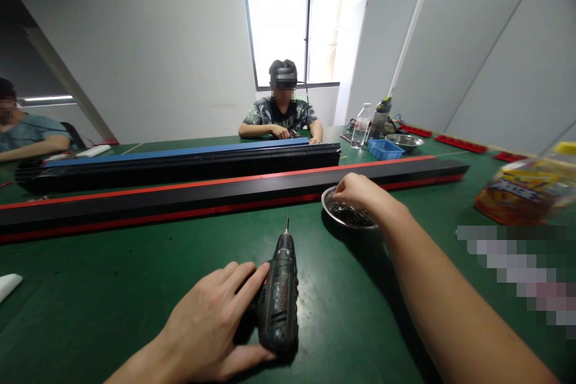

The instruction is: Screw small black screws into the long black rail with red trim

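A dark cordless screwdriver lies on the green table, its bit pointing away from me. My left hand rests on its left side, fingers stretched over the grip. My right hand reaches into a small metal bowl of dark screws, fingers curled down in a pinch; what they hold is hidden. Just beyond the bowl a long black rail with red edges runs across the table.
A second long rail, black with a blue top, lies behind the first. A person sits across the table, another at far left. Water bottles, a blue bin and a metal bowl stand back right. A yellow-capped bottle stands at right.
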Available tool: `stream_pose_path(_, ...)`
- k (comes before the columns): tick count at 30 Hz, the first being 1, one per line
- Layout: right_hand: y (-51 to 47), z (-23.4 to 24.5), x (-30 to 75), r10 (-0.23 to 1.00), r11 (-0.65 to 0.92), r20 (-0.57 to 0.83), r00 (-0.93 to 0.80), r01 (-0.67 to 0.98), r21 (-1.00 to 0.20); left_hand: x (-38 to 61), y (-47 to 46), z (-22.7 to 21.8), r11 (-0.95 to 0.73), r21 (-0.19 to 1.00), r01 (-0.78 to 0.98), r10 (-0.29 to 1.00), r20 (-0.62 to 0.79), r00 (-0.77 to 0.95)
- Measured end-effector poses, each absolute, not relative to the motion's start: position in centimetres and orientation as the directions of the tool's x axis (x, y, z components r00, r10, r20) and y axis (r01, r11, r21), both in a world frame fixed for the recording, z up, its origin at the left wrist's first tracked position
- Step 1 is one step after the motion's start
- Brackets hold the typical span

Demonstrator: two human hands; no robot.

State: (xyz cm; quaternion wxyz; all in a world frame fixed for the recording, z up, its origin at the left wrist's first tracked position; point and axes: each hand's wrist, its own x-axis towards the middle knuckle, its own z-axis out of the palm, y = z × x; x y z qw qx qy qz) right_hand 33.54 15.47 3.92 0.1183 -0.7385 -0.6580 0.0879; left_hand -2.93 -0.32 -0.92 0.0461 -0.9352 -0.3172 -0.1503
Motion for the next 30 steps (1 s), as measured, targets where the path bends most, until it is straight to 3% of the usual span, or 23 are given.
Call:
stream_pose_path(10, 15.3, 4.5, 33.5, 0.992, -0.124, -0.050, 0.116, 0.964, -0.235, -2.9, -0.4, -0.8, -0.812, -0.009, 0.583, 0.547, 0.334, 0.767)
stream_pose_path(13, 15.3, 4.9, 32.8, 0.997, -0.071, 0.006, 0.075, 0.956, -0.285, -2.8, -0.4, -0.8, -0.810, -0.005, 0.586, 0.551, 0.331, 0.766)
stream_pose_path(20, 14.4, 4.7, 26.8, 0.986, 0.155, 0.133, -0.100, 0.836, -0.527, -3.0, -0.3, -1.1, -0.810, -0.012, 0.586, 0.550, 0.328, 0.768)
stream_pose_path(25, 14.2, 1.4, 23.5, 0.983, 0.177, 0.136, -0.120, 0.800, -0.574, -2.9, -0.2, -1.2, -0.806, -0.017, 0.592, 0.551, 0.343, 0.760)
stream_pose_path(30, 14.5, -1.4, 22.9, 0.972, 0.196, 0.216, -0.091, 0.818, -0.541, -2.9, -0.2, -1.1, -0.804, -0.007, 0.594, 0.558, 0.336, 0.759)
